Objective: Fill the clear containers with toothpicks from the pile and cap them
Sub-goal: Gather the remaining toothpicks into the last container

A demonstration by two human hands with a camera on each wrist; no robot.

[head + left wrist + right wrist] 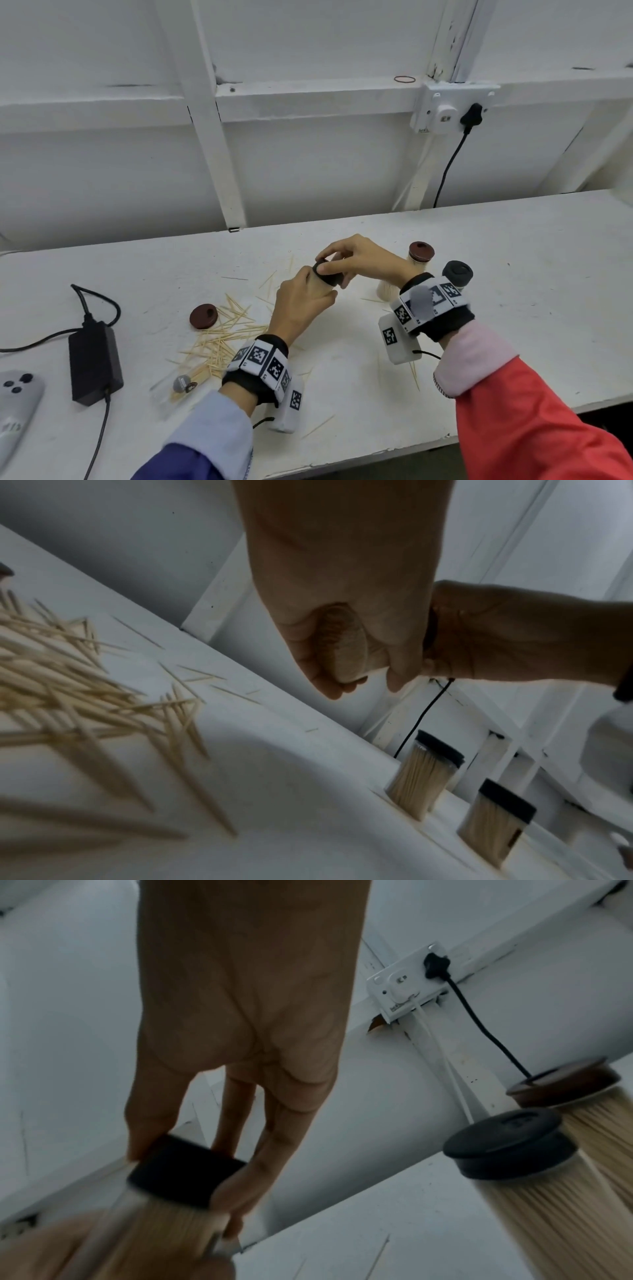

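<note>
Tilted clear container point(320, 286) full of toothpicks, black cap point(329, 272) on; loose pile point(219, 337) left; two capped containers point(420, 257) right.

On our left arm we wear a light blue sleeve point(219, 431) over a darker blue one. Our right arm has a red sleeve point(534, 421) ending in a pink cuff point(476, 356). Each wrist carries a black strap ringed with white tiles printed with black square codes: the left band point(263, 363) and the right band point(428, 305). A white camera box with its own code hangs under each, left box point(291, 407) and right box point(397, 342), each with a thin black cable.
</note>
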